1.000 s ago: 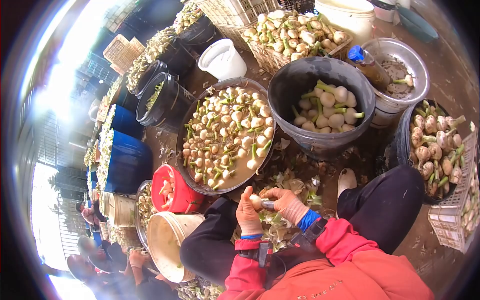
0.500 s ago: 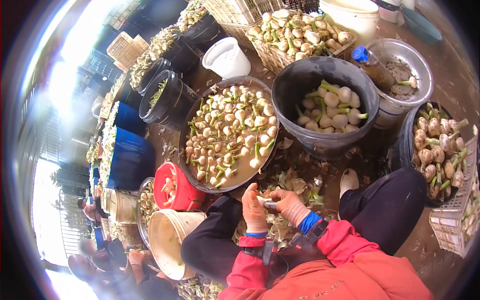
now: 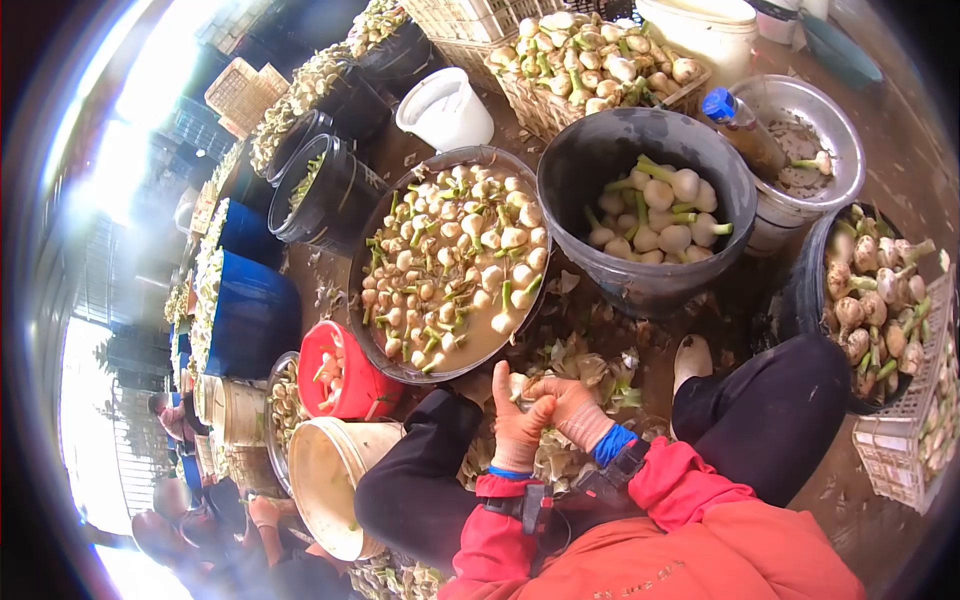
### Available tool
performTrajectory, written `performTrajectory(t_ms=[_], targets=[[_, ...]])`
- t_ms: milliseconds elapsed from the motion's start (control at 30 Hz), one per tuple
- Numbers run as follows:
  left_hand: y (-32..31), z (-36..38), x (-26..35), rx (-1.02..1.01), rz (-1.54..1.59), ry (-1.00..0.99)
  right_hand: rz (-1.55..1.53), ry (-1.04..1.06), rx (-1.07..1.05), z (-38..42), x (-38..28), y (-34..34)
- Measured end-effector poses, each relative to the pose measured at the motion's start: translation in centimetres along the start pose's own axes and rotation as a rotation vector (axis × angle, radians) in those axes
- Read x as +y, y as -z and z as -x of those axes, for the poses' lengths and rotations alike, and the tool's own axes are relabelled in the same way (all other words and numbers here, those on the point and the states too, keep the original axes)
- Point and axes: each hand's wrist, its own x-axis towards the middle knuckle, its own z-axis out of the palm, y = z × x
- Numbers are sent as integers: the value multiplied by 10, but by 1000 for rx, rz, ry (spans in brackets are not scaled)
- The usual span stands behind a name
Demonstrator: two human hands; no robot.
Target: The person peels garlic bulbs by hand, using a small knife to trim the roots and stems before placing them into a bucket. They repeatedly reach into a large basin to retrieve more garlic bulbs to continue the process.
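Note:
My left hand [image 3: 515,425], in an orange glove, is closed around a whitish bulb [image 3: 519,388] over my lap. Its thumb points up beside the bulb. My right hand [image 3: 570,408], gloved too, has its fingers curled against the same bulb; whatever it grips is hidden. Just beyond my hands, a wide basin [image 3: 368,345] holds many trimmed bulbs in murky water. To its right stands a black bucket [image 3: 640,285] partly filled with cleaned white bulbs. Peeled skins [image 3: 595,375] litter the ground near my hands.
A red bucket [image 3: 372,385] and a cream bucket [image 3: 325,480] stand left. At right is a black tub of unpeeled bulbs [image 3: 880,300] beside a crate [image 3: 890,465]. A bottle [image 3: 750,140] leans in a metal bowl [image 3: 845,150]. Another person's hand [image 3: 265,512] shows lower left.
The metal tool seen between my hands is no longer visible. My hands have come closer together, and the left thumb stands more upright. The view has shifted slightly.

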Motion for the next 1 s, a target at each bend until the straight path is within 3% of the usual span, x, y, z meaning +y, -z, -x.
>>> performTrajectory(t_ms=[33, 100, 167, 233, 267, 300, 367, 433, 500, 567, 600, 633, 700, 733, 800, 900, 967, 1000], targets=[[-2, 1, 7, 40, -11, 68, 168, 121, -69, 1, -2, -2], [12, -11, -8, 151, 137, 215, 209, 71, -37, 7, -8, -4], [14, -11, 11, 200, 90, 270, 290, 26, -18, 6, -17, -2], [18, -5, 29, 17, 80, 479, 152, 5, 5, -11, -1, 14], [16, -1, 33, -48, 98, 485, 115, -72, 58, -16, 6, 21], [15, 1, 36, -47, 99, 488, 79, -149, 112, -21, 10, 24], [11, 3, 40, -54, 263, 611, 100, -82, 168, -25, 20, 25], [13, 9, 46, -108, 231, 590, 432, 9, 318, -17, 3, 28], [17, 15, 49, -190, 376, 490, 286, 26, 360, -23, 16, 42], [23, 14, 46, -190, 475, 473, 402, -185, 250, -29, 15, 48], [26, 12, 40, -128, 418, 446, 224, -11, 127, -35, 31, 45], [29, 10, 33, -67, 363, 418, 227, -10, 126, -29, 22, 38], [35, 9, 26, -64, 354, 395, -260, -104, -206, -13, 1, 24], [34, 10, 28, -87, 201, 354, -261, -137, -275, -8, -9, 20], [33, 10, 24, -91, -11, 233, -231, -96, -232, -3, -14, 14], [31, 11, 17, -39, 29, 123, -148, -104, -159, -6, -10, 5], [27, 11, 25, -17, 48, 95, -51, 140, -16, -7, -2, -1], [26, 11, 29, 6, 67, 70, -51, 141, -15, -5, -8, -2]])
